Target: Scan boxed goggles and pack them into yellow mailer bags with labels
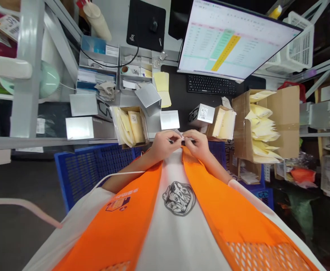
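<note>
My left hand [165, 145] and my right hand [196, 143] meet at the desk's front edge, just in front of my chest. Thumbs and index fingers of both are pinched together, their tips almost touching. Between them shows a small whitish piece [182, 139], too small and too covered by the fingers to name. Just beyond the hands lies a silvery white box [169, 119]. To the left stands an open carton of yellow padded envelopes [136, 126]; on the right, nearest my right hand, are a white-labelled box [206, 114] and another carton of envelopes [224, 122].
A large carton [242, 131] of yellow envelopes stands at the right. Behind are a keyboard [211, 85], a monitor [232, 41] and a mouse pad [146, 24]. Grey trays [119, 60] hold papers at back left. Blue crates [94, 173] sit below the desk edge.
</note>
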Demonstrator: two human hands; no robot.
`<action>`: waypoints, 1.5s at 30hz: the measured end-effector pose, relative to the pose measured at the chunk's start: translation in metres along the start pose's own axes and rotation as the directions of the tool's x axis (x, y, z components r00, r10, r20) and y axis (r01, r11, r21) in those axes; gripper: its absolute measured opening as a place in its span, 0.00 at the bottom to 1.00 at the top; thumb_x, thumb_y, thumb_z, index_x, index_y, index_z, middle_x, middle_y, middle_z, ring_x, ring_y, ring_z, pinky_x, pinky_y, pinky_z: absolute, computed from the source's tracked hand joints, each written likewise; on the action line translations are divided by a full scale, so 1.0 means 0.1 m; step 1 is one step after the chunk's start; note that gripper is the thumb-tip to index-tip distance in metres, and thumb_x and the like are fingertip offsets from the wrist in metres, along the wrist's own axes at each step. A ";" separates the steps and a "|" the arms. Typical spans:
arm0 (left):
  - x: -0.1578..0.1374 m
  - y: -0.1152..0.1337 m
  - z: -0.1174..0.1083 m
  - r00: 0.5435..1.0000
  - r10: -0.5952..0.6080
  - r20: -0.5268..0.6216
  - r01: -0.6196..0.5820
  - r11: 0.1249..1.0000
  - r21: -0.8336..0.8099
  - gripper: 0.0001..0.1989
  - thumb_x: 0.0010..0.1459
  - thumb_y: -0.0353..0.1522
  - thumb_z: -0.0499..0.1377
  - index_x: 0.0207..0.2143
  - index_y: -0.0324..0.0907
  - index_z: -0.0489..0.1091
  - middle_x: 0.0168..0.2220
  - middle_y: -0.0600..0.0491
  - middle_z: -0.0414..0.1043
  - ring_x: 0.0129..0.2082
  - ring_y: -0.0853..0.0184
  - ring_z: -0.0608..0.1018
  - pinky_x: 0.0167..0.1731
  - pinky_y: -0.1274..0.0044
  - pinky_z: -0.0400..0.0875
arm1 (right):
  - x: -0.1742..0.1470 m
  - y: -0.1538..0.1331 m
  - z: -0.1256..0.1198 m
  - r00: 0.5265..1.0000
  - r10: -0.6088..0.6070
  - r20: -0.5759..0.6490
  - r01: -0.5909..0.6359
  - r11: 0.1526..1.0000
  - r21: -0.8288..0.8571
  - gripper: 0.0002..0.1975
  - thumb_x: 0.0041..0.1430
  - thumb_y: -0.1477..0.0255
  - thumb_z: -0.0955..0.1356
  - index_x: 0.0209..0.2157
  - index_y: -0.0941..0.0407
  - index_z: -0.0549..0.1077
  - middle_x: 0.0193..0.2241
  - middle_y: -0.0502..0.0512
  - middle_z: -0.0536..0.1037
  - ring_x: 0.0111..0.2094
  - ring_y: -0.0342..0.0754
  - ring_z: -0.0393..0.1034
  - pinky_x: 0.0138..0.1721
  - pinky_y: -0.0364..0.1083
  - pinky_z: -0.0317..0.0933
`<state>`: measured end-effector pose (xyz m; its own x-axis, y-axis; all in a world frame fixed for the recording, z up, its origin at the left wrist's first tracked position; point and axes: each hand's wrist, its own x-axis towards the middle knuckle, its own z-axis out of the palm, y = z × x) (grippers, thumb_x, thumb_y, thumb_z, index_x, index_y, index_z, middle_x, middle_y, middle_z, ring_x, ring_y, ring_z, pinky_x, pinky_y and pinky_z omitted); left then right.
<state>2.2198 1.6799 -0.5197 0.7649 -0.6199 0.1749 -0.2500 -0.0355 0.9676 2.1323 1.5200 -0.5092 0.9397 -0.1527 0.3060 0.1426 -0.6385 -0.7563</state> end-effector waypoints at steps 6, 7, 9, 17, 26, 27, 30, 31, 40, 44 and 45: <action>-0.02 -0.11 -0.10 0.930 -0.323 0.176 0.367 0.778 -0.510 0.04 0.46 0.32 0.61 0.23 0.41 0.71 0.21 0.54 0.74 0.22 0.70 0.75 0.27 0.78 0.70 | 0.05 -0.09 0.08 0.996 0.058 0.063 -0.065 0.991 0.121 0.09 0.64 0.75 0.63 0.35 0.53 0.76 0.34 0.53 0.82 0.37 0.47 0.78 0.42 0.47 0.72; -0.02 -0.12 -0.10 0.923 -0.340 0.179 0.380 0.744 -0.550 0.04 0.45 0.32 0.61 0.23 0.41 0.70 0.20 0.55 0.74 0.23 0.70 0.75 0.27 0.78 0.71 | 0.05 -0.09 0.10 0.998 0.045 0.054 -0.051 0.993 0.111 0.09 0.64 0.74 0.64 0.38 0.53 0.76 0.35 0.53 0.82 0.38 0.47 0.78 0.43 0.48 0.72; -0.03 -0.14 -0.11 0.917 -0.361 0.169 0.387 0.703 -0.597 0.03 0.44 0.31 0.61 0.22 0.41 0.70 0.20 0.55 0.73 0.22 0.70 0.75 0.28 0.78 0.71 | 0.09 -0.09 0.11 0.999 -0.031 0.034 0.029 0.998 0.062 0.09 0.66 0.73 0.65 0.45 0.53 0.75 0.36 0.54 0.82 0.38 0.48 0.78 0.44 0.49 0.72; -0.08 -0.16 -0.12 0.906 -0.375 0.194 0.398 0.604 -0.691 0.04 0.46 0.31 0.61 0.23 0.41 0.70 0.20 0.55 0.73 0.22 0.68 0.75 0.26 0.76 0.70 | 0.29 -0.03 0.07 0.915 -0.365 0.175 0.385 0.918 -0.099 0.06 0.68 0.74 0.67 0.42 0.51 0.76 0.36 0.54 0.81 0.40 0.49 0.76 0.42 0.51 0.68; -0.01 -0.21 -0.08 0.902 -0.426 0.067 0.348 0.628 -0.696 0.08 0.47 0.36 0.58 0.23 0.43 0.60 0.33 0.50 0.75 0.26 0.68 0.74 0.24 0.76 0.70 | 0.29 -0.03 0.01 0.919 -0.340 0.200 0.366 0.924 -0.114 0.03 0.66 0.74 0.67 0.38 0.51 0.71 0.41 0.58 0.78 0.49 0.53 0.74 0.49 0.58 0.70; 0.01 -0.22 -0.08 0.902 -0.432 0.018 0.322 0.643 -0.695 0.10 0.48 0.37 0.57 0.24 0.43 0.58 0.38 0.47 0.77 0.30 0.67 0.76 0.25 0.76 0.71 | 0.29 -0.03 0.00 0.914 -0.361 0.184 0.382 0.919 -0.096 0.04 0.65 0.75 0.67 0.38 0.51 0.71 0.41 0.58 0.78 0.50 0.54 0.74 0.49 0.58 0.70; 0.04 -0.29 -0.12 0.897 -0.427 -0.118 0.256 0.717 -0.648 0.13 0.57 0.43 0.51 0.27 0.44 0.56 0.46 0.45 0.77 0.42 0.61 0.80 0.32 0.72 0.75 | 0.24 -0.03 0.01 0.904 -0.406 0.132 0.414 0.909 -0.039 0.07 0.63 0.78 0.68 0.39 0.51 0.70 0.39 0.56 0.79 0.49 0.53 0.76 0.48 0.56 0.71; 0.05 -0.31 -0.15 0.893 -0.418 -0.166 0.231 0.743 -0.628 0.15 0.60 0.45 0.48 0.28 0.44 0.56 0.45 0.45 0.77 0.45 0.61 0.80 0.36 0.71 0.76 | 0.22 -0.02 0.01 0.909 -0.399 0.119 0.404 0.915 -0.017 0.07 0.63 0.78 0.68 0.38 0.52 0.70 0.38 0.56 0.79 0.48 0.52 0.76 0.47 0.55 0.71; -0.03 -0.48 -0.74 0.905 -0.405 -0.134 0.227 0.723 -0.652 0.13 0.54 0.42 0.52 0.26 0.46 0.52 0.21 0.57 0.53 0.20 0.69 0.63 0.22 0.75 0.64 | 0.10 0.13 -0.14 0.976 -0.058 0.211 0.055 0.998 0.022 0.04 0.63 0.74 0.66 0.32 0.52 0.68 0.34 0.54 0.79 0.40 0.49 0.77 0.44 0.52 0.71; -0.13 -0.54 -0.62 0.916 -0.398 0.040 0.373 0.814 -0.446 0.11 0.53 0.42 0.59 0.32 0.46 0.65 0.19 0.60 0.54 0.17 0.72 0.57 0.20 0.78 0.54 | 0.24 0.28 -0.18 0.946 -0.021 0.323 0.040 0.998 -0.051 0.03 0.60 0.75 0.66 0.32 0.53 0.70 0.33 0.54 0.79 0.36 0.49 0.75 0.40 0.48 0.68; -0.15 -0.55 -0.55 0.921 -0.385 0.065 0.383 0.858 -0.342 0.12 0.53 0.42 0.62 0.33 0.45 0.68 0.19 0.60 0.56 0.18 0.72 0.59 0.20 0.78 0.54 | 0.29 0.32 -0.17 0.935 -0.014 0.353 0.040 0.997 -0.064 0.02 0.59 0.75 0.66 0.32 0.54 0.70 0.32 0.53 0.78 0.36 0.48 0.74 0.40 0.48 0.68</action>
<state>2.2547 1.7348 -0.5650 0.7620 -0.6078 -0.2233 0.2816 0.0006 0.9595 2.1589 1.4818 -0.5145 0.9868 0.1327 0.0930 0.1594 -0.6913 -0.7048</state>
